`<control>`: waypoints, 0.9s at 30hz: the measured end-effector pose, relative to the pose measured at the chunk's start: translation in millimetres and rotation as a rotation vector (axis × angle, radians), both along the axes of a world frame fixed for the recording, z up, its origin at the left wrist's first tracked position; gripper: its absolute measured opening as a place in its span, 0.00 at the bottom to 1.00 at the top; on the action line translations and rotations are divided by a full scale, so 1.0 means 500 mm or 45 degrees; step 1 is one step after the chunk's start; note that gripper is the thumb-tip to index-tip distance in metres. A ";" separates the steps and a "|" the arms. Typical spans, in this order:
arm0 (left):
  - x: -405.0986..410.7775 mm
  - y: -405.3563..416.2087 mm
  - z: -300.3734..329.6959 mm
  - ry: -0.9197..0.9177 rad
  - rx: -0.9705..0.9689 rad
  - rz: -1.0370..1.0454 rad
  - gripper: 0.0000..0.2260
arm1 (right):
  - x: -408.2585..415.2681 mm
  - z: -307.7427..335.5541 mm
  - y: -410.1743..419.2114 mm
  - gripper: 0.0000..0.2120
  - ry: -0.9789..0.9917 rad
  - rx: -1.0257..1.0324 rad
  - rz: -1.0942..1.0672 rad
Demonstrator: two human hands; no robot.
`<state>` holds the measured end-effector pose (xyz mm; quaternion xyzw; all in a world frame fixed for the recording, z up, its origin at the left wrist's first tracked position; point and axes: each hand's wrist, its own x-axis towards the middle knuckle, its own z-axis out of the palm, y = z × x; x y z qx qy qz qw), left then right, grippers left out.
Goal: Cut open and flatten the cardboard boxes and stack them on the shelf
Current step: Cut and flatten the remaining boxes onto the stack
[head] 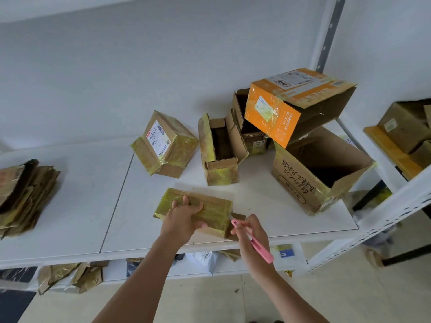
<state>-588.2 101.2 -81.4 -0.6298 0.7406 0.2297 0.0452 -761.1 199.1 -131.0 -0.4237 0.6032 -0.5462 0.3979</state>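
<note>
Lower centre of the frame: a small taped box [205, 212] lies on the white shelf [70, 206], near its front edge. The left hand [184, 216] rests on top of the box, fingers spread over the upper face and thumb curled round the near side, gripping it. The right hand [250, 231] pinches a pink cutter [253, 241]; the cutter's tip sits at the right end of the box, beside a loose brown flap. Whether the blade enters the tape cannot be told.

Centre of the frame: a sealed box with a label [164, 143] stands tilted on the shelf. Just right of it, a narrow open box [220, 150] stands with flaps up.

Right of centre: a large open box [319, 173] lies on its side, printed characters on its near face. An orange box [296, 103] rests tilted on top of it, open end facing right. A further brown open box [247, 120] sits behind, partly hidden by the orange box.

Left edge: a stack of flattened cardboard [25, 194] lies on the same shelf, well apart from the small taped box.

Right edge: more boxes [405, 131] sit on a neighbouring rack. Lower shelf, bottom of the frame: cardboard scraps [70, 277] and packets.
</note>
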 end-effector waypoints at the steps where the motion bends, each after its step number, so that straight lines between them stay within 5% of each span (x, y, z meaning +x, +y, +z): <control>1: 0.000 0.000 0.001 -0.001 0.004 0.003 0.28 | -0.002 0.004 0.003 0.07 0.017 -0.016 0.020; 8: 0.003 -0.002 -0.003 0.000 0.010 0.003 0.29 | -0.021 0.008 0.043 0.07 0.135 -0.046 0.189; 27: 0.010 -0.002 -0.012 0.007 -0.016 -0.016 0.30 | -0.024 0.024 0.003 0.06 0.167 -0.044 0.049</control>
